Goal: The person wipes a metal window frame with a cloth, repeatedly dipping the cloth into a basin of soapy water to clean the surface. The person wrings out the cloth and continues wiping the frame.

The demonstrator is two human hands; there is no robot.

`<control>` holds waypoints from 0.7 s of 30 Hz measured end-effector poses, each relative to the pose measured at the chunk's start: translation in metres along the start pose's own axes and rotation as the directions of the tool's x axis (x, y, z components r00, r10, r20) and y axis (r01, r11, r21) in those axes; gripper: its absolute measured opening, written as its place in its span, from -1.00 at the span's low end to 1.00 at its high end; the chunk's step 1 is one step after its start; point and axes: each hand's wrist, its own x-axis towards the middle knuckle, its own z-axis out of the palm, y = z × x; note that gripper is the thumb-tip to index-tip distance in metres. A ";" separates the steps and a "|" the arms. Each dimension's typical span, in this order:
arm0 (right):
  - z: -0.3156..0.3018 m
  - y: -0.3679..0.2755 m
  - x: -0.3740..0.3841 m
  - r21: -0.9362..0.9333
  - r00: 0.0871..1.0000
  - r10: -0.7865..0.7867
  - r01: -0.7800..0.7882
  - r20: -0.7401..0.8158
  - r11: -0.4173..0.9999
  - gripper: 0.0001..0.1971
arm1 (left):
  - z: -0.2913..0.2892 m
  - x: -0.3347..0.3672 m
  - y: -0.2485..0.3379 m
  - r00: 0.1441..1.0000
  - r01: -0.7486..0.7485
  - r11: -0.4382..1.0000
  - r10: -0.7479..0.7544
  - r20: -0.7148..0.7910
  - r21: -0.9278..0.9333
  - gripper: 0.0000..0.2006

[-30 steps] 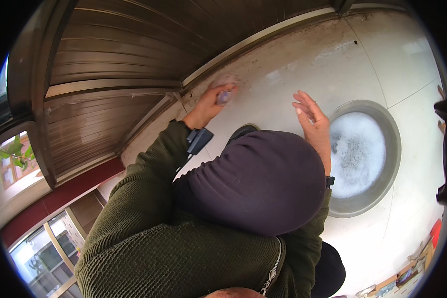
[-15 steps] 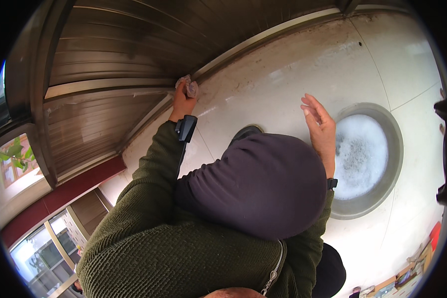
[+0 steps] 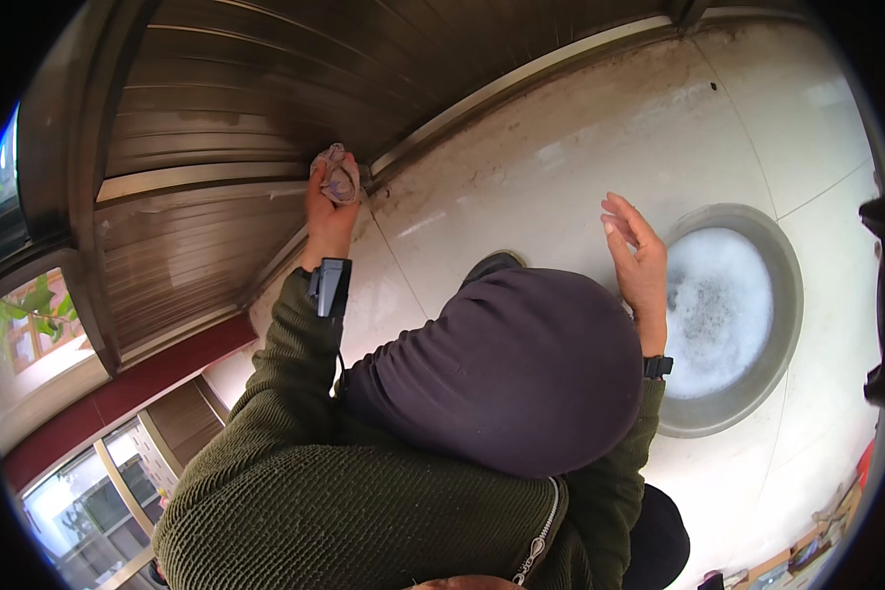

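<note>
My left hand (image 3: 329, 224) is closed round a crumpled, pinkish-grey cleaning cloth (image 3: 338, 177). The cloth lies against the lower part of a brown slatted door (image 3: 216, 123), by its pale metal strip (image 3: 202, 177). Out over the floor on the right, my right hand (image 3: 639, 270) holds nothing, its fingers stretched and slightly bent. Just right of it stands a round grey basin (image 3: 789, 310) holding white suds (image 3: 718, 315).
Pale floor tiles (image 3: 521, 187) carry dirt marks along the foot of the door. My bent knee (image 3: 501, 374) and a dark shoe (image 3: 492, 264) lie between my arms. A dark red sill (image 3: 128, 393) runs at the left, and assorted items (image 3: 796, 551) sit at the lower right.
My left hand has moved left with the cloth, away from the door's corner post and along the metal strip. My right hand has barely shifted.
</note>
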 end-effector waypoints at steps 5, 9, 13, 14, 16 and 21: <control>0.000 0.007 -0.001 -0.018 1.000 0.006 -0.006 -0.003 1.000 -0.62 | -0.035 0.052 -0.030 0.996 -0.093 0.990 0.093 0.003 0.102 -0.77; 0.000 0.010 0.000 -0.029 1.000 -0.013 0.013 -0.009 0.999 -0.63 | -0.098 0.118 -0.046 0.993 -0.113 0.971 0.119 -0.020 0.209 -0.70; -0.002 0.010 0.001 -0.023 1.000 0.001 -0.001 -0.021 1.000 -0.63 | -0.139 0.161 -0.051 0.836 -0.538 0.290 0.303 0.457 0.791 -0.57; -0.002 0.010 0.001 -0.025 1.000 0.002 -0.003 -0.021 1.000 -0.63 | -0.136 0.160 -0.052 0.920 -0.392 0.648 0.255 0.299 0.653 -0.59; -0.003 0.010 0.002 -0.022 1.000 -0.002 0.001 -0.024 1.000 -0.63 | -0.114 0.140 -0.044 0.999 -0.030 0.995 0.033 -0.027 0.098 -0.64; -0.004 0.011 0.003 0.010 0.999 0.014 -0.013 -0.037 1.000 -0.63 | 0.000 0.026 -0.002 0.960 0.259 0.959 -0.243 0.140 -0.114 -0.77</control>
